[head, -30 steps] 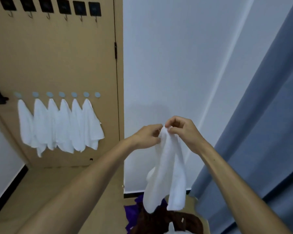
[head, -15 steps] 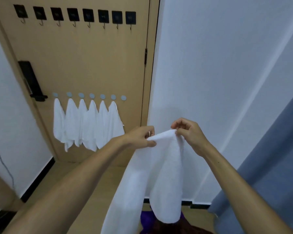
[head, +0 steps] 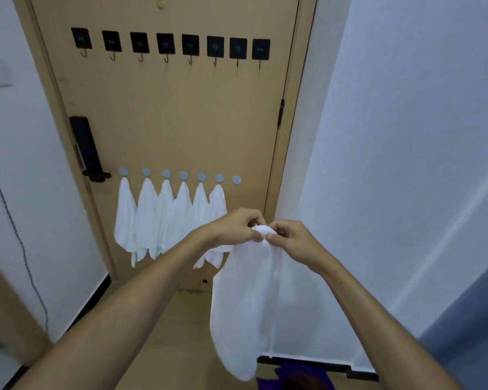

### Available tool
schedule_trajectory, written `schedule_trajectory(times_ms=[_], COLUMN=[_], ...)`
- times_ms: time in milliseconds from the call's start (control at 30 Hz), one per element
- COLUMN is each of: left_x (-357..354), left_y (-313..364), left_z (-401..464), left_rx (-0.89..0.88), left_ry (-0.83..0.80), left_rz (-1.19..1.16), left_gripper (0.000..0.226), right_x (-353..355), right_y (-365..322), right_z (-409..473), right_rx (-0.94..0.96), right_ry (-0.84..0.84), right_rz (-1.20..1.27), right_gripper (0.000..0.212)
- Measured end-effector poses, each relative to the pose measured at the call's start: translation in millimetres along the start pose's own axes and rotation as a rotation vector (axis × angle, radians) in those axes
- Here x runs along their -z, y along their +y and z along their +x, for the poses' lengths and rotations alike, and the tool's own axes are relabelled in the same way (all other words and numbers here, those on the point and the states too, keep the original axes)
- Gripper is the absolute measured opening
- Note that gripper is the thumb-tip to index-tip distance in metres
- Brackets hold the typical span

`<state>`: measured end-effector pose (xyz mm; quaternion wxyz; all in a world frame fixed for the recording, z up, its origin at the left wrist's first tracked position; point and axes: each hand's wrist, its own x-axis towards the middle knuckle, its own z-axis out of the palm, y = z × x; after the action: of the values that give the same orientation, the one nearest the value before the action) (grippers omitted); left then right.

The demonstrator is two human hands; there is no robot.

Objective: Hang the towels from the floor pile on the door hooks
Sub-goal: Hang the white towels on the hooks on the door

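A white towel (head: 245, 299) hangs down from both my hands in front of the tan door (head: 166, 119). My left hand (head: 234, 226) and my right hand (head: 290, 240) pinch its bunched top edge close together. On the door, several white towels (head: 166, 220) hang from a lower row of round grey hooks; the rightmost round hook (head: 236, 180) is bare. A row of black square hooks (head: 169, 47) higher up holds nothing. A bit of the floor pile (head: 299, 377), purple and dark, shows at the bottom edge.
A black door handle and lock (head: 86, 149) sits on the door's left side. White walls flank the door, with a dark cable (head: 20, 243) along the left wall. A grey-blue curtain (head: 468, 319) hangs at the lower right. The floor (head: 164, 342) is tan.
The view has swung left and toward the door, which now fills the middle. My hands have come closer together, bunching the towel's top edge between them.
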<state>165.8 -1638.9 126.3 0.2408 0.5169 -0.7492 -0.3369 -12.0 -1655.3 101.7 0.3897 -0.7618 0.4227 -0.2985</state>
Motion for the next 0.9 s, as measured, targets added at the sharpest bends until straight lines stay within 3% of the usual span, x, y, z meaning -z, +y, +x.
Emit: schedule_trajectory(times_ms=[167, 333, 500, 667, 900], left_x=[46.1, 72.5, 85.9, 96.8, 108.9], left_y=[-53.3, -80.0, -112.8, -148.7, -191.6], left_z=[-13.6, -13.0, -1.9, 20.5, 91.1], left_rx=[0.057, -0.014, 0.013, 0.053, 0.025], left_ry=[-0.016, 0.056, 0.048, -0.048, -0.045], left_rz=[-0.016, -0.113, -0.124, -0.006, 0.139], left_gripper=[0.013, 0.013, 0.013, 0.017, 0.018], right_x=[-28.5, -67.9, -89.3, -93.9, -90.7], right_y=[-17.2, -27.2, -24.5, -9.0, 42.0], right_z=[36.5, 66.8, 93.3, 124.6, 186.8], right_rx=[-0.023, -0.018, -0.062, -0.114, -0.183], right_ry=[0.066, -0.042, -0.017, -0.019, -0.074], right_rz=[0.119, 0.197, 0.212, 0.246, 0.151], right_gripper=[0.011, 0.009, 0.012, 0.017, 0.014])
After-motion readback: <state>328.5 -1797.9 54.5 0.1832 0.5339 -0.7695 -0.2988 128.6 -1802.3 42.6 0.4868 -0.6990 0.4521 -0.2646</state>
